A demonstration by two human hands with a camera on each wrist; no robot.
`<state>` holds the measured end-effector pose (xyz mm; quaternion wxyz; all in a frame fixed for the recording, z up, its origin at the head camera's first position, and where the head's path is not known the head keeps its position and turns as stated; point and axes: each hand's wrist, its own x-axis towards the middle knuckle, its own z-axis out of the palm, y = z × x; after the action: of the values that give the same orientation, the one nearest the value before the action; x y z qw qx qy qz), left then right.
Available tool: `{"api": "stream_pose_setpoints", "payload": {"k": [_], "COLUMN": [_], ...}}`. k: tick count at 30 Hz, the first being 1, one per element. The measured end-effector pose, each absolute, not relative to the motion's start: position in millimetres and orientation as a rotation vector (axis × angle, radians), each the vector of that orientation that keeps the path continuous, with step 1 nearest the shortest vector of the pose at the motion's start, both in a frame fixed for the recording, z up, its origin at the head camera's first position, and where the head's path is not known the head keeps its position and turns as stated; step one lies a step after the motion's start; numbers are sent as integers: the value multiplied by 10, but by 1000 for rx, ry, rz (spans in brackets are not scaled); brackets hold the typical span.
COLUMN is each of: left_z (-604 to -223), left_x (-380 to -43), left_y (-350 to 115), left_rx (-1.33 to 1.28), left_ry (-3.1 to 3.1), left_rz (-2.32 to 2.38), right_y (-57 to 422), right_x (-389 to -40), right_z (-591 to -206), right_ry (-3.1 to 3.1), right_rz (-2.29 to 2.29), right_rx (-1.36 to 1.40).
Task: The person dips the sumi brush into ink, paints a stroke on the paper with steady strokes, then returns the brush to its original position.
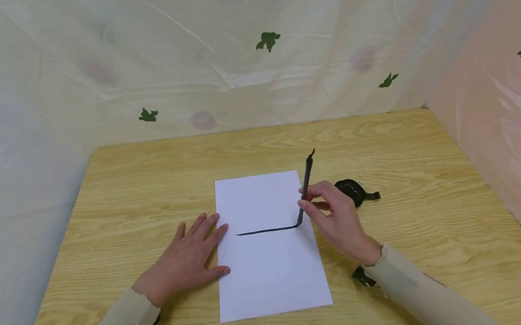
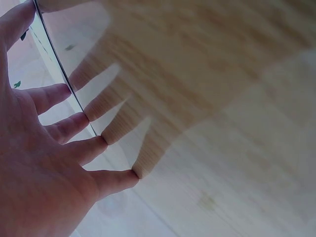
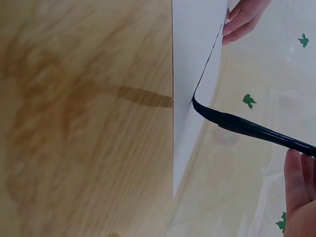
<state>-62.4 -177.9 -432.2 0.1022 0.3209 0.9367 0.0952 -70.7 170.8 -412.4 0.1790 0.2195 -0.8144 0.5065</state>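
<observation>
A white sheet of paper [image 1: 269, 285] lies on the wooden table, crossed by a thin black line [image 1: 265, 231] near its middle. My right hand [image 1: 336, 218] pinches a dark ink brush [image 1: 307, 178] between thumb and fingers. The brush leans, and its bent black bristles [image 3: 205, 111] touch the paper at the right end of the line. At the paper's left edge my left hand [image 1: 184, 259] rests with fingers spread, some fingertips and the thumb on the sheet. Beyond the right hand sits a glossy black round object [image 1: 351, 190] with a short protruding end, partly hidden.
The wooden table [image 1: 146, 175] has its far edge against a pale hanging sheet [image 1: 232, 85] with green bird-shaped patches. Similar sheets hang at left and right. A small black piece [image 1: 363, 277] shows beside the right wrist.
</observation>
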Motion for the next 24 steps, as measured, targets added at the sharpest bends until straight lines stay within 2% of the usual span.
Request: {"api": "stream_pose_setpoints", "payload": {"k": [24], "left_z": [-4317], "left_x": [-621], "left_y": [-1771], "left_rx": [940], "left_ry": [2767], "left_rz": [276], "right_y": [1737], "right_x": [-713], "right_z": [-4083], "right_ry": [-2270], "right_rz": [1442], "right_rx": [622]}}
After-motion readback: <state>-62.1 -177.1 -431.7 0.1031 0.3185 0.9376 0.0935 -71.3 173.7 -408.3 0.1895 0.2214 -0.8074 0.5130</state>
